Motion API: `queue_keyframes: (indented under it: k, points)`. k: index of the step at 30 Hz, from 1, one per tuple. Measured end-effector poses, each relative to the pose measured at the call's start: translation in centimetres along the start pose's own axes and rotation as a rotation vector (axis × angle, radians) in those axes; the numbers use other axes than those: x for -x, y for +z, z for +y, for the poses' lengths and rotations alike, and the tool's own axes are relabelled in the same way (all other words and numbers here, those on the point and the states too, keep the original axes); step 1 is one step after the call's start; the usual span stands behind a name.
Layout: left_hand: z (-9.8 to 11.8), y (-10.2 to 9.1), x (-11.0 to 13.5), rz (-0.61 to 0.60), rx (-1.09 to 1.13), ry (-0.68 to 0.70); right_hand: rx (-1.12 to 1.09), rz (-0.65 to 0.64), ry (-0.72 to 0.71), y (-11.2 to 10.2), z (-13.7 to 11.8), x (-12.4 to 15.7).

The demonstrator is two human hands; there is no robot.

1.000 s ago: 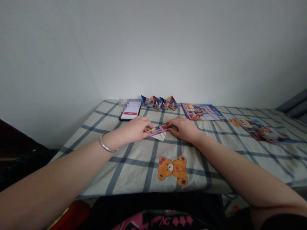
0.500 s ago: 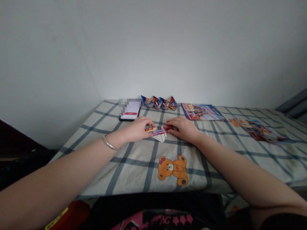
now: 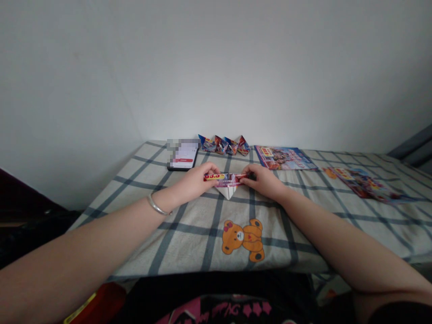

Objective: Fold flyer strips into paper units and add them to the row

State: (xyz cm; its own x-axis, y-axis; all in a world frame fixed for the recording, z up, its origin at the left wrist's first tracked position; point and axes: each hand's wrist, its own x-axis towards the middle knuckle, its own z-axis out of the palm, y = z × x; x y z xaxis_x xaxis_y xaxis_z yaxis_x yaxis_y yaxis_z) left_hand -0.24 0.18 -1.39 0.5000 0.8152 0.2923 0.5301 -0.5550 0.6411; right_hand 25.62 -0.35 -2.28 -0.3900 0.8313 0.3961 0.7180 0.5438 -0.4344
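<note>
Between my hands is a folded piece of printed paper, with a colourful band along its top and a pale triangular point facing me. My left hand pinches its left end, thumb in front and fingers curled behind. At the right end, my right hand grips the paper between thumb and fingers. Behind it, against the wall, stand several folded paper shapes in a row, made of similar glossy print. The fingertips behind the paper are partly hidden.
A phone with a lit screen lies left of the folded shapes. To the right are a stack of printed leaflets and another leaflet pile. A checked cloth with a bear picture covers the table. The wall rises behind.
My right hand has shifted from lying over the paper's right end to pinching it. The folded paper now sits straighter and slightly raised, its point towards me.
</note>
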Motion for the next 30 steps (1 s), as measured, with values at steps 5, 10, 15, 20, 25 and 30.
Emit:
queue_keyframes:
  k: [5, 10, 15, 20, 25, 30]
  points:
    - [0.8, -0.6, -0.1, 0.133, -0.078, 0.071, -0.071, 0.078, 0.013, -0.4, -0.2, 0.1]
    - [1.1, -1.0, 0.2, 0.236, -0.188, 0.221, -0.073, 0.263, -0.068, -0.8, -0.4, 0.2]
    - [0.8, -1.1, 0.3, 0.209, -0.343, 0.387, 0.017, 0.258, -0.217, -1.4, -0.1, 0.2]
    - [0.2, -0.8, 0.3, 0.086, -0.491, 0.456, 0.169, -0.002, -0.360, -1.6, 0.2, 0.1]
    - [-0.1, -0.1, 0.4, -0.121, -0.534, 0.508, 0.239, -0.122, -0.413, -1.6, 0.0, 0.1]
    - [-0.3, 0.2, 0.4, -0.172, -0.544, 0.473, 0.292, -0.123, -0.446, -1.7, -0.1, 0.1]
